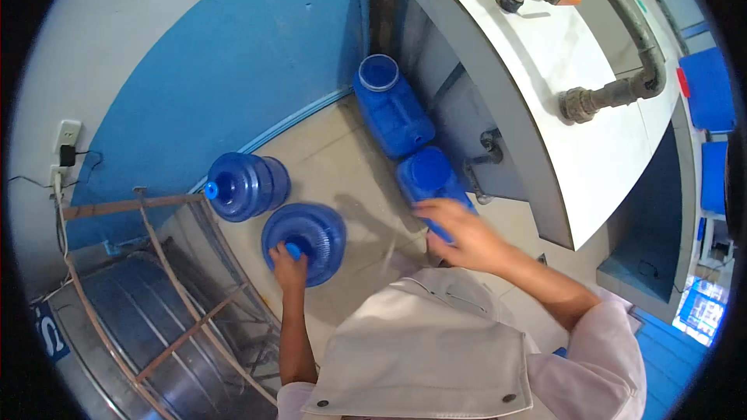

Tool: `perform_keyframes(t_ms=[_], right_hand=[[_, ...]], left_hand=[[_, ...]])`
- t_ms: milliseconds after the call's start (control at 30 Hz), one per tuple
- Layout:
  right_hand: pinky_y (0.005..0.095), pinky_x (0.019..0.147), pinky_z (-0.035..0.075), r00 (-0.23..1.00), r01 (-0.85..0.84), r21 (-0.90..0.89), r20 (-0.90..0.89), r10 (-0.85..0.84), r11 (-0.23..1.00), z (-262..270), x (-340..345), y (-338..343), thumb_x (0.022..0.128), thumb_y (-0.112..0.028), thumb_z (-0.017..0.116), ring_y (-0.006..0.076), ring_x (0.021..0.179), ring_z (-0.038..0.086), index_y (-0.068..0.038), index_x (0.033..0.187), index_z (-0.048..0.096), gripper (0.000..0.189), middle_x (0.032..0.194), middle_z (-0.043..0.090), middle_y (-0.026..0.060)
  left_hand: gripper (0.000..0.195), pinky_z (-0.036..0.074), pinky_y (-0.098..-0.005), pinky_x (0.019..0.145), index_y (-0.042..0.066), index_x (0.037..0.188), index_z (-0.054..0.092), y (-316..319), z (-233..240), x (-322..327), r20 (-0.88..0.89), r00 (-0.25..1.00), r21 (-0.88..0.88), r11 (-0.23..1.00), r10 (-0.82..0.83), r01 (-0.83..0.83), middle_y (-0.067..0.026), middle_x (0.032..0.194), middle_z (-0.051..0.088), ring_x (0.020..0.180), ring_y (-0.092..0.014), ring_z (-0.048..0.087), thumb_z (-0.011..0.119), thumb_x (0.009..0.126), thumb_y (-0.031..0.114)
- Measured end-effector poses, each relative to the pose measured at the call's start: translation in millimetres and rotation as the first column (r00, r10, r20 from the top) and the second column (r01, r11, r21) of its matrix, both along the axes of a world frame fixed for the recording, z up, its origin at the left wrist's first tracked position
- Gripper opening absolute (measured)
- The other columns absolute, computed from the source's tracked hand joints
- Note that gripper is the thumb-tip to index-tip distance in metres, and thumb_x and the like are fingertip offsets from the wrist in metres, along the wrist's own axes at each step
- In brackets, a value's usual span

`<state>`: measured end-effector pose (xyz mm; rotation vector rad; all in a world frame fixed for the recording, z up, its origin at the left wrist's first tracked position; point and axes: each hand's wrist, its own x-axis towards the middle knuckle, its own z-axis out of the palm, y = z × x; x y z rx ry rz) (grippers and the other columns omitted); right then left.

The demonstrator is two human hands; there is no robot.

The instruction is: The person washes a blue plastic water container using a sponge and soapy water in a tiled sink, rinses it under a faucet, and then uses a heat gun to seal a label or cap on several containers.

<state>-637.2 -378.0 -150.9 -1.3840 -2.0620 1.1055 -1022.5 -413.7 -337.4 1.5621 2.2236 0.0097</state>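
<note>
My left hand [290, 267] has its fingers closed around the capped neck of a round blue water jug [327, 221] standing on the tiled floor. Just behind it is a second water jug [245, 186] with a light blue cap, close to the blue wall. Blurred, my right hand [461, 238] is over the near end of a blue plastic container [429, 172]. Blue shows between its thumb and fingers, but I cannot tell whether they grip it. Another blue container [391, 111] with a pale-rimmed round top stands behind that one.
A rusty metal frame [175, 347] surrounds a large steel tank [125, 315] on the left. On the right, a white counter [560, 175] carries grey pipes [639, 41] and a valve with an orange handle [567, 1]. A drain pipe [490, 149] sits below. Wall sockets [69, 131] hold plugged-in cords.
</note>
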Motion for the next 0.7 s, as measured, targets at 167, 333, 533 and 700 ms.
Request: perform_keyframes(t_ms=[167,333,533,700], right_hand=[[0.0414,0.106,0.028,0.940,-0.327,-0.036,-0.117,0.321,0.944,-161,-120,16,0.069,-0.013,0.070,0.0327,0.126,0.036,-0.005,0.135,0.032,0.077,0.138,0.033,0.0188],[0.0427,0.099,0.035,0.978,0.055,-0.103,-0.196,-0.075,0.993,-193,-176,19,0.065,-0.020,0.072,0.0373,0.116,0.045,-0.005,0.124,0.040,0.069,0.120,0.050,0.0212],[0.0426,0.090,0.041,0.907,0.398,-0.172,-0.073,-0.415,0.901,-184,-202,18,0.065,-0.023,0.072,0.0364,0.104,0.053,-0.006,0.112,0.046,0.056,0.108,0.056,0.0171],[0.0421,0.090,0.042,0.886,0.432,-0.213,-0.082,-0.457,0.876,-179,-214,6,0.064,-0.022,0.073,0.0359,0.103,0.053,-0.007,0.110,0.048,0.055,0.107,0.056,0.0156]], left_hand=[[0.075,0.045,-0.0459,0.083,-0.001,0.128,0.030,46,61,45,0.229,0.932,-0.051,0.952,-0.282,0.301,-0.0229,0.124,0.043,0.099,-0.041,0.054,0.070,0.067,0.016],[0.088,0.044,-0.0419,0.087,-0.001,0.137,0.020,90,83,55,0.571,0.719,0.004,0.877,-0.397,0.481,-0.0229,0.122,0.047,0.106,-0.036,0.053,0.073,0.069,0.019],[0.088,0.036,-0.0448,0.095,0.000,0.135,0.032,222,-38,-130,-0.196,0.884,0.090,0.890,-0.424,0.447,-0.0251,0.130,0.039,0.115,-0.040,0.043,0.069,0.071,0.047],[0.081,0.040,-0.0460,0.092,0.002,0.126,0.043,275,-116,-274,0.012,0.997,-0.091,0.993,-0.080,0.081,-0.0276,0.127,0.042,0.112,-0.043,0.046,0.074,0.064,0.045]])
